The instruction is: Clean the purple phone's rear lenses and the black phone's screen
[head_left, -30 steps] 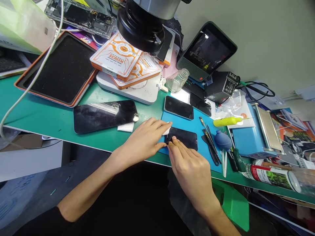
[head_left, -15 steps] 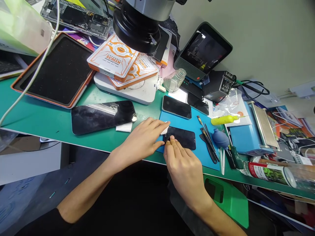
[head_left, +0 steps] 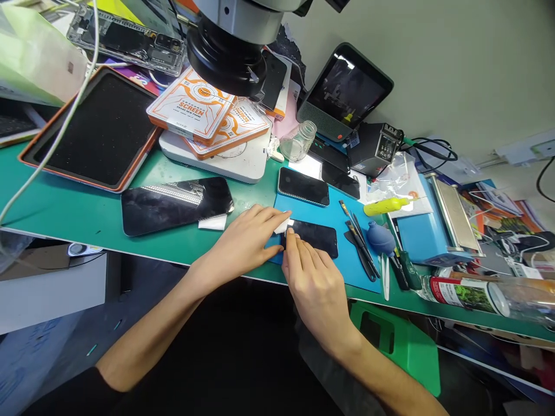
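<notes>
A black-faced phone (head_left: 319, 237) lies flat on the blue mat (head_left: 358, 271). My left hand (head_left: 248, 241) steadies its left end, the thumb at the near edge and the fingers towards the far edge. Beside those fingertips is a piece of white paper or tissue (head_left: 282, 226). My right hand (head_left: 314, 280) is closed, fingers together, with its fingertips on the phone's left end; whatever they pinch, if anything, is hidden. Behind this phone lies another phone (head_left: 303, 186). A larger dark screen panel (head_left: 176, 207) rests on the green bench to the left.
Brushes (head_left: 362, 248), a blue air blower (head_left: 380, 238) and white tweezers (head_left: 385, 277) lie to the right. A microscope head (head_left: 228, 58) overhangs screen boxes (head_left: 191, 107). A glass jar (head_left: 299, 141) stands behind the mat, and a tablet (head_left: 93, 130) lies far left.
My right fingertips have slid towards the far edge along the phone's left end. My left hand keeps its place at that end. The whole view has shifted slightly.
</notes>
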Tool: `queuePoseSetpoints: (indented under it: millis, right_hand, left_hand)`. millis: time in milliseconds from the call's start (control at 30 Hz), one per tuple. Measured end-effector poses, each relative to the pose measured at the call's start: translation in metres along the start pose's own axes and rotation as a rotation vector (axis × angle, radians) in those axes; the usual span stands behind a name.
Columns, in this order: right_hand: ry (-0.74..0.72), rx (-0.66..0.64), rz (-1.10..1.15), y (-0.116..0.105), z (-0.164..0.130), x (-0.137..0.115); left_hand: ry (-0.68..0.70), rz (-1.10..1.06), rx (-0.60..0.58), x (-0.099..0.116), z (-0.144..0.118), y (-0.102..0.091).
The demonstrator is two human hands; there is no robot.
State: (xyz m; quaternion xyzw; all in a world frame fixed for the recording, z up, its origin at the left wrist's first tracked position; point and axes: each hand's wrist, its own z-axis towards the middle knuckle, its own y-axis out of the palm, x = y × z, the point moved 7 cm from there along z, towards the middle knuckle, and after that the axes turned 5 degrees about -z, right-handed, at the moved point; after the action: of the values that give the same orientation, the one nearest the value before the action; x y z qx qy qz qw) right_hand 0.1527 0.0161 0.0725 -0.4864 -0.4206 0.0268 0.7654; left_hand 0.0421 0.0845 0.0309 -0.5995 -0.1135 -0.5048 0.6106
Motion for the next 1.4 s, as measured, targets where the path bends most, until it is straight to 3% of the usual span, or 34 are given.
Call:
queuePoseSetpoints:
  millis: [433, 900, 1400]
  right_hand:
    - [-0.002, -0.108, -0.044, 0.005, 0.005, -0.004]
    - [0.047, 0.008, 0.073, -0.003, 0.0, 0.012]
    - [-0.065, -0.003, 0.032, 0.0, 0.004, 0.006]
  left_hand:
    - [-0.003, -0.041, -0.004, -0.004, 0.001, 0.001]
    - [0.005, -0.046, 0.013, -0.004, -0.001, 0.002]
    - [0.0, -0.029, 0.03, -0.007, -0.001, 0.0]
